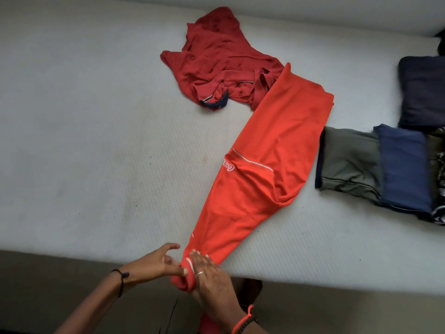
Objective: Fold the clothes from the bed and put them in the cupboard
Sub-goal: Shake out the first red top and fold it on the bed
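Observation:
Bright orange-red trousers [272, 150] with a silver pocket zip lie stretched diagonally across the white mattress [84, 116], one end bunched at the near edge. My right hand [212, 278], wearing a ring, lies with straight fingers on top of that bunched end. My left hand [161, 261] is beside it on the left, thumb under the cloth and fingers spread and loosely curled. A crumpled darker red polo shirt [216, 61] with a navy collar lies beyond, touching the trousers' far end.
Folded clothes sit along the right side: a dark navy piece [421, 92], an olive garment [349, 162] and a blue piece [404, 167] laid over it. The mattress edge [313, 278] runs along the bottom, with dark floor below.

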{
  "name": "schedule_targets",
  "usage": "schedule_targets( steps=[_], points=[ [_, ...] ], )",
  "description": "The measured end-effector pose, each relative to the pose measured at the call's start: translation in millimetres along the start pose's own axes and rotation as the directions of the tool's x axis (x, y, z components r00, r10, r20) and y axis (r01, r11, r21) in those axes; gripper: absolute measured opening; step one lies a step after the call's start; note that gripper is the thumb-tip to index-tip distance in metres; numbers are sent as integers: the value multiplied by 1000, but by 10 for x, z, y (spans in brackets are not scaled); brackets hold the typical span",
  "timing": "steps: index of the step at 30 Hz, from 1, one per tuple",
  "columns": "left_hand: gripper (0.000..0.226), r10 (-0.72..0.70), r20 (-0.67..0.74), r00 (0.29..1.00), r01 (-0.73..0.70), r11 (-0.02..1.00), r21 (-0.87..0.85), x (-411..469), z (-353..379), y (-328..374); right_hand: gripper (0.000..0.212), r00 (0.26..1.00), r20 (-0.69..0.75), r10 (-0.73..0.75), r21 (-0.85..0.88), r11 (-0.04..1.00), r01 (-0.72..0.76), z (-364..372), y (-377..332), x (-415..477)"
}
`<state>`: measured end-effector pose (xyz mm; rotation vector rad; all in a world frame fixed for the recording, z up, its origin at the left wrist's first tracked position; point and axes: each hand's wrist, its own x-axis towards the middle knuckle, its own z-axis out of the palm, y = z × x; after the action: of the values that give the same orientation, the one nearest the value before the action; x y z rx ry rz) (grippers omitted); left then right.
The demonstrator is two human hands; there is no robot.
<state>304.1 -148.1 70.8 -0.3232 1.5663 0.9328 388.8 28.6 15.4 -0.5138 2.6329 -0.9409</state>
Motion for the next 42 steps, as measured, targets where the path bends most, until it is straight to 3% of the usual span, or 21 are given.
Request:
schedule_targets(
  steps=[3,5,7,8,10,11,15,18,20,23,26,30,32,34,37,38,40,41,42],
  points=[
    [92,13,112,994,-21,997,71,-118,31,38,51,986,120,119,144,980,-136,-17,-181,-303],
    [82,153,-28,988,-148,980,130,-89,26,97,49,942,263,210,166,952,-258,-95,-276,-426],
    [50,344,-253,904,-323,939,120,-12,60,215,47,868,414,274,154,919,-363,-207,-353,-448],
    [37,419,-292,860,-410,907,93,41,93,301,52,851,447,275,173,907,-385,-227,-377,-492],
    [37,495,-230,838,-493,867,72,178,173,472,47,762,551,341,177,845,-505,-354,-417,-498],
    [43,492,-182,851,-488,870,72,264,210,547,45,740,553,382,188,809,-558,-465,-416,-465],
    [84,314,-37,949,-309,945,104,647,256,567,33,840,388,381,575,612,-543,-949,-272,-266],
    [94,179,-105,978,-172,983,70,761,232,481,5,843,347,411,716,464,-522,-1412,37,115],
    [108,153,-114,982,-153,988,8,781,242,451,15,827,322,461,735,428,-525,-1629,383,385],
    [119,129,-152,980,-131,991,-1,849,256,449,8,732,389,560,713,320,-623,-1651,993,707],
    [102,138,-160,978,-132,990,43,954,246,430,21,646,481,593,642,264,-720,-1508,1342,894],
    [59,250,-177,952,-231,965,124,1010,289,368,27,634,475,610,665,224,-713,-1328,1507,1031],
    [42,294,-234,927,-264,953,150,1055,340,326,38,632,421,651,684,230,-692,-1203,1569,1048],
    [41,319,-267,909,-293,947,136,1077,382,291,48,615,359,702,672,263,-693,-1139,1556,1048],
    [49,361,-327,874,-359,931,68,1072,428,231,56,632,71,772,519,513,-684,-1133,1383,980],
    [47,418,-394,819,-399,907,133,1052,439,198,60,661,-80,746,434,623,-651,-1110,1307,902],
    [49,661,-493,566,-408,744,529,1030,396,82,63,740,-357,569,178,820,-544,-1021,1102,667],
    [56,781,-423,460,-332,593,734,1018,360,14,68,791,-416,449,10,872,-489,-936,1012,525],
    [65,849,-297,436,-256,434,864,998,319,-47,75,854,-402,330,-148,897,-416,-816,935,372]
  ],
)
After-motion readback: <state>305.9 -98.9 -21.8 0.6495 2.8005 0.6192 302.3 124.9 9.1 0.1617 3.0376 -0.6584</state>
